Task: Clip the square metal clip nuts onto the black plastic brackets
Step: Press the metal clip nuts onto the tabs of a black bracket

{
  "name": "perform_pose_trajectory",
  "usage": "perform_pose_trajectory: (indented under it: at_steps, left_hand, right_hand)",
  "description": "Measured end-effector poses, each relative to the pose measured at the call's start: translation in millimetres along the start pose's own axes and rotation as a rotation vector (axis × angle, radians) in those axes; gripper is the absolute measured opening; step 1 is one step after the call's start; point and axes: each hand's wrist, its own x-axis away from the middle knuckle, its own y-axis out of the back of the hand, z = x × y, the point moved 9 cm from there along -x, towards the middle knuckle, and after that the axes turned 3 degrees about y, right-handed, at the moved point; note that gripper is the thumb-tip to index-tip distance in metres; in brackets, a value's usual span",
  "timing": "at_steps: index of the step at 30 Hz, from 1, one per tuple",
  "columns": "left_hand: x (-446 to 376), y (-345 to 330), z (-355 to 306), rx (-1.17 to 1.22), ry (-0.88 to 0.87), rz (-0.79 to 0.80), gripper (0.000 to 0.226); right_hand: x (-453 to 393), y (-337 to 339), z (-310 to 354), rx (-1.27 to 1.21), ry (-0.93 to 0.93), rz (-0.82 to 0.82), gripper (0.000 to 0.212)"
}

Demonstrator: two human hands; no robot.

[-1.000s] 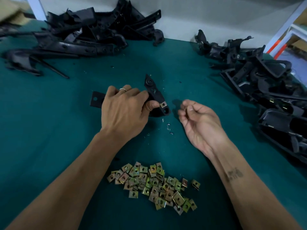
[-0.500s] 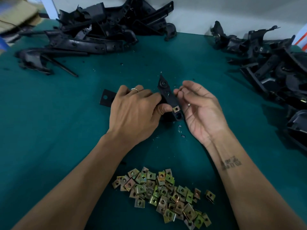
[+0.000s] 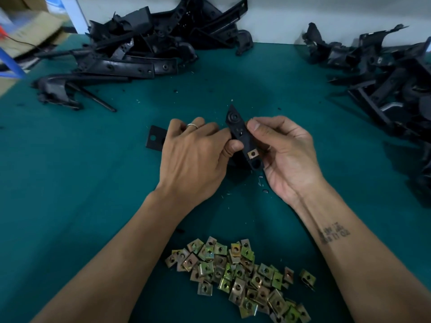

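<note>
— While both hands work at the middle of the green table, what exactly is being held?

— One black plastic bracket, lifted just off the cloth between the two hands. The left hand covers its long arm, fingers curled over the top and the thumb pressed against the near edge; a ring shows on one finger. A flat end tab with a hole sticks out past the knuckles to the left.

— And the right hand?

— Palm turned inward, fingers bent round the far side of the bracket's upright part, thumb tip planted on its face just below the round boss. So both hands grip the same piece.

— Any nut on it?

— One square clip nut sits clipped on the lower end of that upright part, just above a round hole. Whether the right hand holds a second nut, I cannot tell.

— The rest of the stock?

— A heap of loose clip nuts, yellowish metal, lies near the table's front edge between the forearms. Brackets are piled far left and far right, against the pale wall. Small shavings speckle the cloth under the hands.
</note>
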Motion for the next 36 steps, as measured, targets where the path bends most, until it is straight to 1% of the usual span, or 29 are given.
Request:
perform_pose_trajectory:
  at_steps: [3, 8, 14, 17, 20, 23, 30, 33, 36]
  left_hand:
    - [-0.4, 0.7, 1.0, -0.012, 0.014, 0.002, 0.044]
    - [0.4, 1.8, 0.3, -0.025, 0.02, -0.001, 0.046]
    - [-0.1, 0.9, -0.4, -0.038, 0.03, 0.017, 0.045]
    - [0.3, 1.5, 0.5, -0.034, 0.034, 0.024, 0.044]
    - [0.0, 3.0, 0.8, -0.026, 0.04, 0.02, 0.043]
    - [0.4, 3.6, 1.2, -0.017, 0.042, 0.023, 0.043]
    - [0.0, 3.5, 0.2, -0.034, 0.055, 0.038, 0.043]
    - [-0.1, 5.3, 1.0, -0.012, 0.058, 0.042, 0.038]
    - [-0.3, 6.9, 0.4, -0.004, 0.055, 0.037, 0.034]
  right_hand:
    - [2.3, 1.4, 1.1, 0.017, 0.027, -0.039, 0.011]
    - [12.3, -0.5, -1.3, -0.011, 0.112, -0.148, 0.021]
    - [14.9, 2.4, -0.9, -0.027, 0.135, -0.209, 0.018]
    - [14.4, 2.4, -0.2, -0.026, 0.138, -0.179, 0.016]
    - [12.9, 0.8, 4.0, 0.032, 0.144, -0.134, 0.014]
    - [11.1, 1.0, 9.3, 0.087, 0.154, -0.111, 0.018]
    - [13.6, 0.9, 8.9, 0.125, 0.17, -0.161, 0.019]
    - [15.9, -2.1, 13.2, 0.16, 0.221, -0.136, 0.019]
    - [18.2, -7.1, 11.6, 0.143, 0.238, -0.112, 0.014]
